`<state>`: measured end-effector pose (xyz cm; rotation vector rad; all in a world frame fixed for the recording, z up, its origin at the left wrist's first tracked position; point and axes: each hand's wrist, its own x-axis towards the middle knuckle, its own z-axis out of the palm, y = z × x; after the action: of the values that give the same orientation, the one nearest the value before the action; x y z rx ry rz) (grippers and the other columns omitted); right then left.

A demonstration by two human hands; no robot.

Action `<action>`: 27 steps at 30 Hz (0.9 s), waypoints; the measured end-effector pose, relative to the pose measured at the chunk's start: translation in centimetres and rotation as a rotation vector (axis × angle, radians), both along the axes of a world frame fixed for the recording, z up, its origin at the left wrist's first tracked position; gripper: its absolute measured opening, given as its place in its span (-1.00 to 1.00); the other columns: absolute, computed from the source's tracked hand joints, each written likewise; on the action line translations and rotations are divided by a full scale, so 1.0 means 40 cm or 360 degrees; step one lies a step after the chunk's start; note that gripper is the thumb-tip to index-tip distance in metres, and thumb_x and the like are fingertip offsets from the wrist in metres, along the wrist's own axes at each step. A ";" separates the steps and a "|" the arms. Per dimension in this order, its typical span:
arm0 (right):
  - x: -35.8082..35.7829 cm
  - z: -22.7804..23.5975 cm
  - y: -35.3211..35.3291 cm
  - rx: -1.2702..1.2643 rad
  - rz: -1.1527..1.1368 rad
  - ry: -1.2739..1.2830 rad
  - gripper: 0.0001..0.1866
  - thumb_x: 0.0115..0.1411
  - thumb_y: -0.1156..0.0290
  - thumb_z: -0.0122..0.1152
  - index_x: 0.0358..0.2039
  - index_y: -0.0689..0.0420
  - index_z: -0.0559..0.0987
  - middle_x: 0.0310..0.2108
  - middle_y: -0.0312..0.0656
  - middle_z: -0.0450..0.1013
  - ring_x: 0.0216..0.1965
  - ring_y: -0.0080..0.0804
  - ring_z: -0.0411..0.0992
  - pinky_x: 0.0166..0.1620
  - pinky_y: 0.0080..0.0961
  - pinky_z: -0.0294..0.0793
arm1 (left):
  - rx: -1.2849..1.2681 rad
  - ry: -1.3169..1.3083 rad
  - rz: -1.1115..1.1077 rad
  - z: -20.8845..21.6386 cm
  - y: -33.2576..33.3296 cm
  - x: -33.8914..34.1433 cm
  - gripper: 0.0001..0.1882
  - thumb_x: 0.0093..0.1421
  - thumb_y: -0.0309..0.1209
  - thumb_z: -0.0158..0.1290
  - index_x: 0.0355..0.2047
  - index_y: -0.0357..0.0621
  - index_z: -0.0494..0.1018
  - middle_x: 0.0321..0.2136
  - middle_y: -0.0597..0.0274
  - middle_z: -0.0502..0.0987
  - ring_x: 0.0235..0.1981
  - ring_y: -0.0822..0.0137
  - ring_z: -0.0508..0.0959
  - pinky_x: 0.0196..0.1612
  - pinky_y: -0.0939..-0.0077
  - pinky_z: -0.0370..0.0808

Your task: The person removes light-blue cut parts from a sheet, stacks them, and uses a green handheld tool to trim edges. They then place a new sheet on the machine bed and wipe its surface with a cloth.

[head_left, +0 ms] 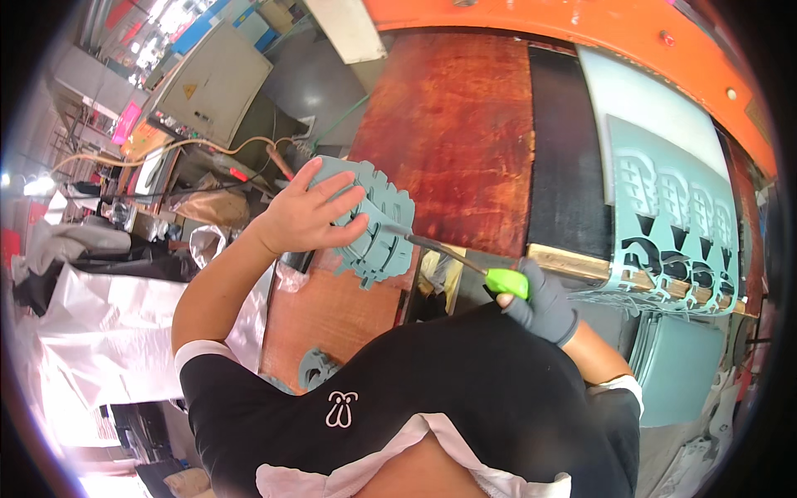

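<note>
My bare left hand (309,217) is spread over a bundle of grey-green die-cut foam pieces (388,253), its fingers across the top and side, holding it above the bench edge. The pieces have toothed, slotted outlines; the hand hides part of them. In a grey glove, my right hand (546,305) is closed around the bright green handle of a screwdriver-like tool (508,283). Its long thin metal shaft points left, and the end meets the slotted side of the bundle. The tip itself cannot be made out.
A reddish-brown board (457,133) lies ahead, beside a black strip (567,149). At the right a cut grey-green sheet (677,166) hangs over a wooden edge, with stacked sheets (681,365) below. An orange machine (614,21) spans the back. More cut pieces (315,368) lie near my body.
</note>
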<state>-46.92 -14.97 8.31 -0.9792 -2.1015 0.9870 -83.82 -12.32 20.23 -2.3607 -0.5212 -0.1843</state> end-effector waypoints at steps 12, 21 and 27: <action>0.115 0.056 0.105 0.0040 -0.0252 -0.0165 -0.58 0.12 0.09 0.12 -0.30 0.24 0.34 -0.65 0.06 0.40 -0.54 0.09 0.43 -0.48 -0.17 0.40 | -0.0253 -0.0025 -0.0180 -0.002 0.270 0.135 -0.73 -0.08 -0.44 0.09 -0.31 0.11 0.41 -0.18 0.22 0.48 -0.13 0.14 0.47 0.10 -0.20 0.12; 0.125 0.114 0.097 -0.0037 -0.0747 -0.0035 -0.57 0.11 0.07 0.12 -0.24 0.18 0.33 -0.55 0.12 0.43 -0.46 0.13 0.45 -0.40 -0.14 0.41 | 0.0072 -0.0660 -0.0398 -0.031 0.273 0.092 -0.76 0.05 -0.45 0.04 -0.28 0.01 0.24 -0.07 0.09 0.45 0.01 -0.08 0.42 0.14 -0.35 -0.03; 0.109 0.127 0.083 -0.0317 -0.0763 0.0126 -0.52 0.08 0.00 0.13 -0.28 0.20 0.38 -0.52 0.10 0.44 -0.46 0.08 0.45 -0.39 -0.16 0.39 | -0.0724 -0.2244 -0.0706 -0.044 0.266 0.161 -0.57 0.15 -0.24 0.04 0.00 -0.06 0.26 -0.06 -0.11 0.43 0.02 -0.06 0.42 0.15 -0.05 0.14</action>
<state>-42.55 -11.65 13.41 -1.4336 -1.6108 0.9719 -77.36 -1.66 18.47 -2.3814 -0.6599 -2.1856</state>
